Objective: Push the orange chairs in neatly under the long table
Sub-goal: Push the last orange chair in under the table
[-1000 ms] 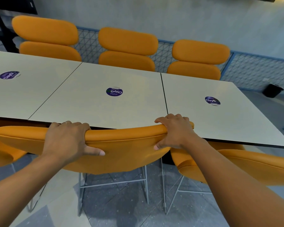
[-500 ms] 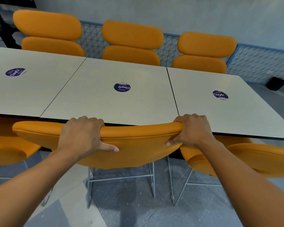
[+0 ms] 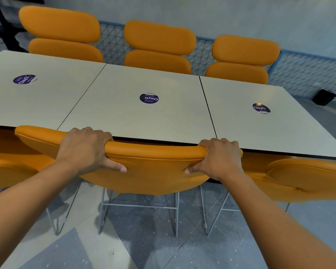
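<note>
The orange chair (image 3: 153, 169) in front of me stands with its backrest top against the near edge of the long white table (image 3: 136, 117). My left hand (image 3: 85, 148) grips the backrest's top rim left of centre, thumb on the rear face. My right hand (image 3: 219, 158) grips the same rim near its right end. Its seat is hidden under the table. Only the wire legs show below. Another orange chair (image 3: 306, 177) stands at the right and one more (image 3: 6, 167) at the left, both close to the table edge.
Three orange chairs (image 3: 159, 45) line the table's far side in front of a blue mesh fence (image 3: 306, 74). Round purple stickers (image 3: 149, 98) mark each table panel. A black bin (image 3: 324, 97) stands on the floor at the far right. Grey tiled floor lies under my arms.
The chair has moved forward toward the table with both hands on its backrest. Its top rim now sits at the table edge. My view has come closer to the table.
</note>
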`<state>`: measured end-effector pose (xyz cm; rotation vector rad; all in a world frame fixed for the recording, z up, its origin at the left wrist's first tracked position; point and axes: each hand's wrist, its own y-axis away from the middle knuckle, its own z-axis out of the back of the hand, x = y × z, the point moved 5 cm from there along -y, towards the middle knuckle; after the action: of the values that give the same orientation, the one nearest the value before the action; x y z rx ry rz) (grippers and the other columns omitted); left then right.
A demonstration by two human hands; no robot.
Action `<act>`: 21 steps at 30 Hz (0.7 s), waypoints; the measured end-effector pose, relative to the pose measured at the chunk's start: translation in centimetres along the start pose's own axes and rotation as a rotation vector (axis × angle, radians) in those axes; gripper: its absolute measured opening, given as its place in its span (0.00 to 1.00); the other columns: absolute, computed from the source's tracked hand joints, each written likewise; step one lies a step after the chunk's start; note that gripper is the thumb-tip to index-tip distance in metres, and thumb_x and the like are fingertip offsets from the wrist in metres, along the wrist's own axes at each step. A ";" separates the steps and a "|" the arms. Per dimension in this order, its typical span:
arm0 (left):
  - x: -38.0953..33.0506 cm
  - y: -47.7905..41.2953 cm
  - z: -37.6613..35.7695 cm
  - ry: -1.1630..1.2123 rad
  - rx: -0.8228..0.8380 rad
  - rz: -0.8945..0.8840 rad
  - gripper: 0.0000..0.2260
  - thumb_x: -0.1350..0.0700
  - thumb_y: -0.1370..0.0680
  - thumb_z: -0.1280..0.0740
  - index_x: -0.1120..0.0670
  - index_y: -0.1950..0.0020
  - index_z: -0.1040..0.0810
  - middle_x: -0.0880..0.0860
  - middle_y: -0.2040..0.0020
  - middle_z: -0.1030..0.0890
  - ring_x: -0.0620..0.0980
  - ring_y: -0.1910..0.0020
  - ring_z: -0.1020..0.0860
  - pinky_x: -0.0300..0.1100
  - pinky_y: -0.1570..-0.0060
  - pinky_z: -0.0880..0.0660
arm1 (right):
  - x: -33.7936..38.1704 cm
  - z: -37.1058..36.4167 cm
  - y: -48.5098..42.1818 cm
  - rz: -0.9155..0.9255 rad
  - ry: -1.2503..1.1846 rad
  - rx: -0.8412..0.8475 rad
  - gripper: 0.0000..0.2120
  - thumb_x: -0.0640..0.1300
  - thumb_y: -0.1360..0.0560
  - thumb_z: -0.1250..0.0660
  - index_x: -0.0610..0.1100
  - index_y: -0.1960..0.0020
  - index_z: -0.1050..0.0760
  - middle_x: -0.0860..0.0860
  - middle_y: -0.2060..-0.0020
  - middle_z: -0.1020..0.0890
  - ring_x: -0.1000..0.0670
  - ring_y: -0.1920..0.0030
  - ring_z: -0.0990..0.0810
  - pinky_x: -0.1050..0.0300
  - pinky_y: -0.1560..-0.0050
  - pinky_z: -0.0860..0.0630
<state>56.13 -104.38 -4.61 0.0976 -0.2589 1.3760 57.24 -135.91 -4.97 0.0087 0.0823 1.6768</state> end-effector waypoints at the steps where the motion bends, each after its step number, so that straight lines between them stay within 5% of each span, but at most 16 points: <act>1: -0.1 0.0 0.0 0.007 -0.005 0.012 0.45 0.14 0.49 0.58 0.42 0.50 0.27 0.42 0.63 0.25 0.45 0.61 0.26 0.41 0.64 0.33 | 0.0 0.1 -0.1 0.002 0.003 0.003 0.42 0.81 0.44 0.31 0.58 0.38 0.25 0.53 0.50 0.20 0.47 0.44 0.24 0.48 0.45 0.32; 21: -4.4 2.7 1.4 0.041 -0.003 0.175 0.40 0.16 0.48 0.51 0.45 0.57 0.25 0.45 0.71 0.31 0.48 0.63 0.31 0.44 0.61 0.39 | -3.2 0.0 -1.0 0.055 -0.050 0.047 0.39 0.77 0.48 0.26 0.61 0.41 0.23 0.55 0.49 0.20 0.47 0.44 0.25 0.47 0.41 0.32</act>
<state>52.59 -108.42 -4.53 0.0452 -0.2396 1.5494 58.61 -138.98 -4.86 0.0897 0.0844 1.7280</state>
